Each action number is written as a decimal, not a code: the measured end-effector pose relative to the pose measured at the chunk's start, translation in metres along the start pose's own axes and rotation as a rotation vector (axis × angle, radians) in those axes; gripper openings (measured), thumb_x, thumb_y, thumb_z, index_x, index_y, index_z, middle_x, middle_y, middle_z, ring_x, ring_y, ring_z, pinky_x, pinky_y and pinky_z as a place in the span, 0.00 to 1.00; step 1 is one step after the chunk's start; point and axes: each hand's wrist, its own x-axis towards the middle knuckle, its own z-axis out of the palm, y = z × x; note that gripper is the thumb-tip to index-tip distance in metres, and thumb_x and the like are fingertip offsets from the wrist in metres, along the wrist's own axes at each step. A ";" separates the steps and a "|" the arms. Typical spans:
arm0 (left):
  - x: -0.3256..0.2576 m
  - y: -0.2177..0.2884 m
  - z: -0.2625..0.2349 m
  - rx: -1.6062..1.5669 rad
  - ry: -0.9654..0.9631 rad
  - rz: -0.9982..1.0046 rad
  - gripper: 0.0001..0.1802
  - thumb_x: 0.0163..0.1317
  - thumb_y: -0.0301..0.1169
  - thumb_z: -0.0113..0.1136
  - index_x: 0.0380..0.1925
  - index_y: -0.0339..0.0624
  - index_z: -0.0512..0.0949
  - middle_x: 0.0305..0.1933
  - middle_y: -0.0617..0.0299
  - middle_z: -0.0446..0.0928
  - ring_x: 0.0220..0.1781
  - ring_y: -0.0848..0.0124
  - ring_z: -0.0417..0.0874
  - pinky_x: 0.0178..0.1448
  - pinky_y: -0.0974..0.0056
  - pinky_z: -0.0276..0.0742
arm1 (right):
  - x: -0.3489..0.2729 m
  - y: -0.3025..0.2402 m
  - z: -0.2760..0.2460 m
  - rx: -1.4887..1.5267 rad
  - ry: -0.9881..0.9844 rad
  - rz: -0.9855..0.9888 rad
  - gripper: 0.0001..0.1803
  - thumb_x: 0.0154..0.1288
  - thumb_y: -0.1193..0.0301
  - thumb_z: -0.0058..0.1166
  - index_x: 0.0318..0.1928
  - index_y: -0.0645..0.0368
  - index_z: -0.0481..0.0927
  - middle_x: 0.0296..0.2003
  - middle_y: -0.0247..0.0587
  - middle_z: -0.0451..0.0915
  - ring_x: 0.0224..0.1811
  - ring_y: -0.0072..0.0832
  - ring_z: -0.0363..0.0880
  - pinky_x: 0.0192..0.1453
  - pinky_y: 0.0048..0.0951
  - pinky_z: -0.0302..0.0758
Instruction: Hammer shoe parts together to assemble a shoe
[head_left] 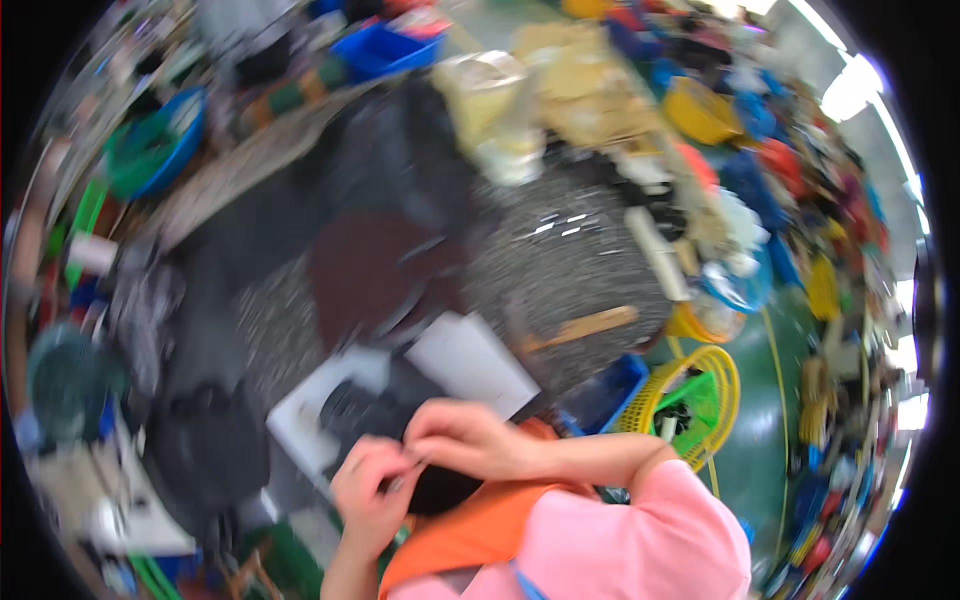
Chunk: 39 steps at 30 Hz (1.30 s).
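My left hand [370,490] and my right hand [468,440] meet at the near edge of the table, fingers closed and fingertips together. Something small and dark shows by the left fingers, too blurred to name. A black piece of material [445,488] lies just below the right hand, against the orange apron [470,530]; I cannot tell whether either hand grips it. Just beyond the hands, black flat pieces [365,410] lie on a white board [300,405], and a second white sheet [475,365] sits beside them.
A dark brown sheet [370,270] and black sheets [400,150] cover much of the worktable. A wooden strip [590,325] lies at its right. A yellow basket [730,400] and a blue bin [610,395] stand to my right. Clear plastic [145,310] hangs at the left.
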 end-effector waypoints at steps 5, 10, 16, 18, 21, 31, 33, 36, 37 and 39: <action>-0.009 0.002 -0.004 -0.218 -0.060 -0.220 0.09 0.48 0.19 0.68 0.30 0.39 0.79 0.32 0.59 0.79 0.31 0.69 0.80 0.33 0.67 0.74 | 0.003 -0.009 -0.009 -0.122 -0.103 -0.219 0.08 0.58 0.82 0.60 0.39 0.64 0.78 0.37 0.38 0.77 0.40 0.23 0.78 0.42 0.24 0.77; 0.003 -0.001 -0.015 0.296 0.025 -0.338 0.27 0.50 0.35 0.71 0.49 0.39 0.74 0.44 0.55 0.73 0.35 0.61 0.79 0.35 0.60 0.76 | 0.004 0.010 -0.008 0.156 0.074 0.150 0.06 0.58 0.85 0.58 0.36 0.66 0.79 0.35 0.40 0.77 0.35 0.23 0.79 0.39 0.21 0.76; -0.007 -0.033 -0.027 0.559 0.098 -0.375 0.35 0.41 0.37 0.76 0.50 0.40 0.70 0.45 0.51 0.71 0.44 0.53 0.78 0.45 0.54 0.75 | 0.005 0.020 -0.003 -0.291 0.072 -0.122 0.06 0.56 0.85 0.60 0.35 0.67 0.79 0.35 0.40 0.78 0.36 0.23 0.81 0.36 0.21 0.78; -0.007 -0.021 -0.027 0.501 0.122 -0.348 0.35 0.41 0.37 0.76 0.49 0.40 0.70 0.43 0.52 0.72 0.43 0.53 0.78 0.45 0.55 0.74 | 0.003 0.020 -0.003 -0.198 0.091 -0.018 0.06 0.56 0.85 0.61 0.35 0.66 0.79 0.35 0.40 0.78 0.36 0.23 0.81 0.36 0.21 0.78; -0.024 -0.017 -0.031 0.493 -0.026 -0.537 0.31 0.41 0.32 0.75 0.46 0.41 0.70 0.33 0.57 0.74 0.35 0.59 0.78 0.43 0.57 0.74 | 0.006 0.021 -0.004 -0.089 0.123 0.093 0.07 0.56 0.85 0.61 0.36 0.66 0.79 0.34 0.40 0.79 0.37 0.23 0.81 0.37 0.22 0.78; -0.028 -0.021 -0.020 -0.511 0.173 -0.773 0.30 0.50 0.18 0.67 0.55 0.38 0.71 0.43 0.65 0.76 0.36 0.82 0.76 0.39 0.74 0.73 | 0.004 0.020 -0.001 -0.088 0.106 0.061 0.08 0.55 0.85 0.60 0.36 0.65 0.79 0.36 0.37 0.80 0.39 0.22 0.81 0.42 0.22 0.78; -0.027 -0.020 -0.021 -0.485 0.075 -0.807 0.17 0.56 0.21 0.64 0.47 0.34 0.75 0.39 0.66 0.79 0.39 0.82 0.77 0.44 0.74 0.75 | 0.003 0.019 -0.001 -0.077 0.101 0.055 0.08 0.54 0.85 0.61 0.35 0.64 0.80 0.36 0.38 0.80 0.39 0.24 0.81 0.41 0.23 0.78; -0.027 -0.011 -0.025 -0.698 0.077 -0.788 0.12 0.59 0.20 0.61 0.44 0.34 0.77 0.37 0.66 0.80 0.39 0.82 0.78 0.46 0.73 0.76 | 0.007 0.002 -0.004 -0.217 0.012 -0.138 0.10 0.50 0.85 0.62 0.34 0.61 0.81 0.35 0.39 0.80 0.38 0.27 0.81 0.39 0.24 0.78; -0.025 -0.004 -0.028 -0.779 0.060 -0.766 0.12 0.60 0.19 0.60 0.45 0.34 0.77 0.39 0.66 0.80 0.40 0.82 0.78 0.47 0.73 0.76 | 0.009 -0.008 -0.006 -0.367 -0.084 -0.321 0.10 0.48 0.84 0.63 0.33 0.60 0.81 0.34 0.39 0.79 0.36 0.28 0.81 0.38 0.25 0.77; -0.023 0.004 -0.030 -0.813 0.028 -0.763 0.12 0.60 0.19 0.60 0.45 0.34 0.77 0.39 0.66 0.80 0.40 0.82 0.78 0.47 0.73 0.76 | 0.013 -0.018 -0.004 -0.395 -0.124 -0.395 0.11 0.47 0.83 0.64 0.32 0.58 0.82 0.34 0.38 0.78 0.34 0.29 0.80 0.36 0.25 0.77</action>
